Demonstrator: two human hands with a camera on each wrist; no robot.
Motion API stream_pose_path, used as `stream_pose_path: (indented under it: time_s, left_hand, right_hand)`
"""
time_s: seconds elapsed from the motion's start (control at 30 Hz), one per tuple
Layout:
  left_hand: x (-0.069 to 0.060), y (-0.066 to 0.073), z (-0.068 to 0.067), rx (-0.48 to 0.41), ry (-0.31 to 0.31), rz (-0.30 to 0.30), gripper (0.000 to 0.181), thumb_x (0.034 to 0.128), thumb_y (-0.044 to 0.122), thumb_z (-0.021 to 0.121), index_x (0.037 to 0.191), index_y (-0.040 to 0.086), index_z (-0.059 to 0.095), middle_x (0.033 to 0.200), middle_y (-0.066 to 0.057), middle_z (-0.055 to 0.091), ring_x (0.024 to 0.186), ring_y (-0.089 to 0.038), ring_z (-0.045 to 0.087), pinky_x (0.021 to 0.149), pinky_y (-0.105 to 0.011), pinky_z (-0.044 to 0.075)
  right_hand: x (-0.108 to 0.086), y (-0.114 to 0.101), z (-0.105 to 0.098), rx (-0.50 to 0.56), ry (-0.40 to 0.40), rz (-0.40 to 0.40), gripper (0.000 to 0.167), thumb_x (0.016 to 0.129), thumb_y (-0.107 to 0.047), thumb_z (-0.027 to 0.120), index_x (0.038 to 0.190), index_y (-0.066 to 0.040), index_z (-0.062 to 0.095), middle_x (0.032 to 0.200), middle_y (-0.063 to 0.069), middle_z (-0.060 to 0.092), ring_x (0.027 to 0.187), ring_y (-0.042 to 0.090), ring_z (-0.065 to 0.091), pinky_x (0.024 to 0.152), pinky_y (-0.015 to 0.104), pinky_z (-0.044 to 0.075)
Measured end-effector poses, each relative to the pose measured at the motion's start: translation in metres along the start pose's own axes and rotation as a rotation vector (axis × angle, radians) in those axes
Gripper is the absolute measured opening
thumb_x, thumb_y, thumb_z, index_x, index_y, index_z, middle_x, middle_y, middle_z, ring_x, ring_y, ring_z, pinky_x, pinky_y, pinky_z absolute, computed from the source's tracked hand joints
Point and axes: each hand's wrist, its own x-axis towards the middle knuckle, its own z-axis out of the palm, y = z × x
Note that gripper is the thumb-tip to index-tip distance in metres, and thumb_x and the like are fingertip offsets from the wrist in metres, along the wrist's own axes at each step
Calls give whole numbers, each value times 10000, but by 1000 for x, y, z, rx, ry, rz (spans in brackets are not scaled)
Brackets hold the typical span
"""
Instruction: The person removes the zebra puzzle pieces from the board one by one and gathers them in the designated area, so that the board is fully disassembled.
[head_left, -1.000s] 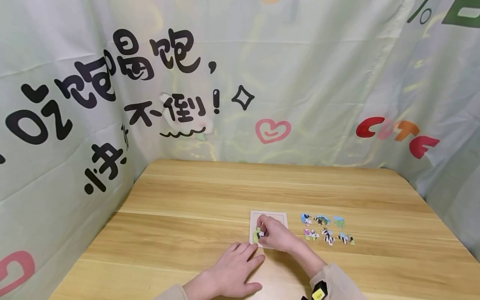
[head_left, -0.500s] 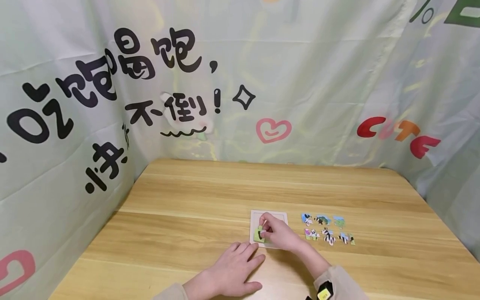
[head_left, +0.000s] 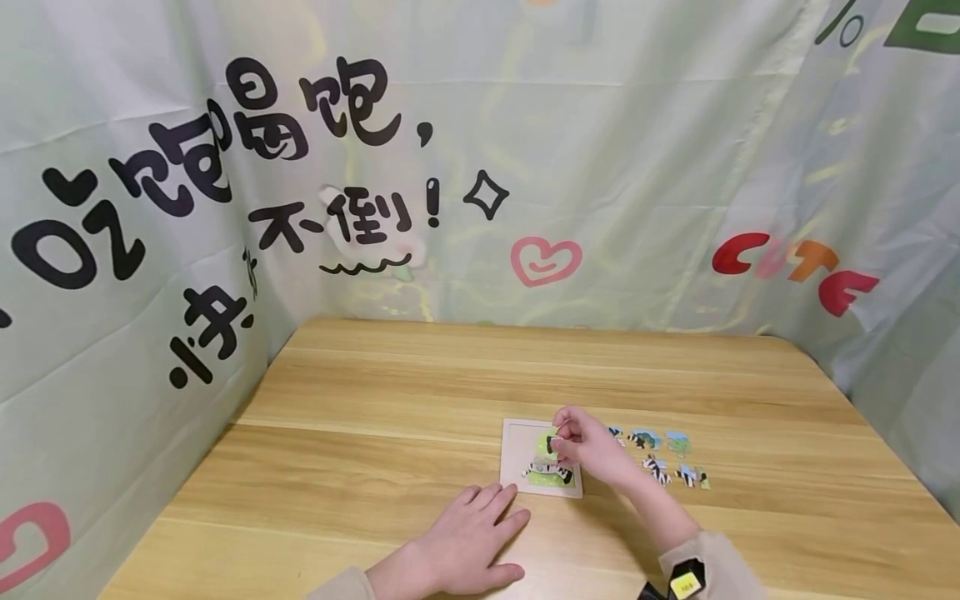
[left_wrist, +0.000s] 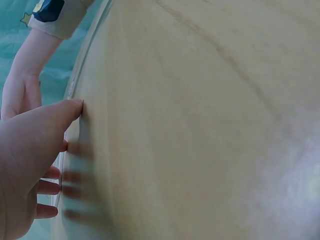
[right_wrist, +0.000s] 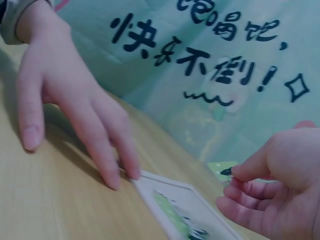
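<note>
My right hand (head_left: 600, 450) pinches a green puzzle piece (head_left: 544, 440) with a dark patch between thumb and index finger. It holds the piece above the right side of a pale square puzzle tray (head_left: 517, 454). In the right wrist view the held piece (right_wrist: 220, 170) is clearly raised off the tray (right_wrist: 160, 180). Zebra-patterned, green-based pieces (head_left: 551, 475) lie in the tray's lower right part. With fingers spread, my left hand (head_left: 472, 542) rests on the table, its fingertips at the tray's near left corner.
Several loose puzzle pieces lie right of the tray, including a green-and-blue piece (head_left: 678, 442) and a zebra piece (head_left: 656, 471); my right hand partly covers others. A printed curtain (head_left: 637, 167) hangs behind the wooden table (head_left: 375, 417).
My right hand has lifted the green piece from the tray's lower left and carried it to the right. Pieces in the tray's lower right are now uncovered. The left hand stays put.
</note>
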Motion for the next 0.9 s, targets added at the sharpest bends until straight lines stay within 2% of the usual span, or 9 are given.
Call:
stream_pose_path:
  time_s: [0.13,0.3,0.57,0.73,0.9]
  left_hand:
    - [-1,0,1,3,15,1,632,906,616,342,1360,191,451,1398,-110,418,1259,-240,393,982,-393,350]
    - [-2,0,2,2,32,2,625,908,612,341,1356,189,448,1393,-110,422,1253,-237,397,976,-393,356]
    - [-1,-1,5,-13,42,7,622,908,613,340,1358,195,440,1398,-107,412,1253,-237,394,975,-398,358]
    - [0,-1,6,-15,51,7,623,904,615,349,1357,198,442,1396,-109,412,1252,-238,395,979,-401,356]
    - [0,-1,5,-15,41,4,627,906,616,342,1362,196,437,1400,-110,407,1255,-242,392,983,-401,353]
  right_hand:
    - [-10,0,-16,17,26,32,200,890,25,543,1033,57,407,813,92,478,727,250,563,676,359,527]
    - [-27,7,-36,-11,29,30,221,891,3,550,1032,67,392,801,96,481,701,226,551,647,333,522]
    - [-58,27,-68,-151,-11,46,244,849,-39,618,1010,78,476,766,76,555,600,116,495,505,238,438]
    - [-71,39,-73,-226,-76,21,198,812,-55,660,939,45,546,721,28,576,554,49,467,447,204,397]
    - [-74,47,-67,-316,-55,7,163,791,-94,693,873,-18,575,715,4,559,579,36,473,444,216,410]
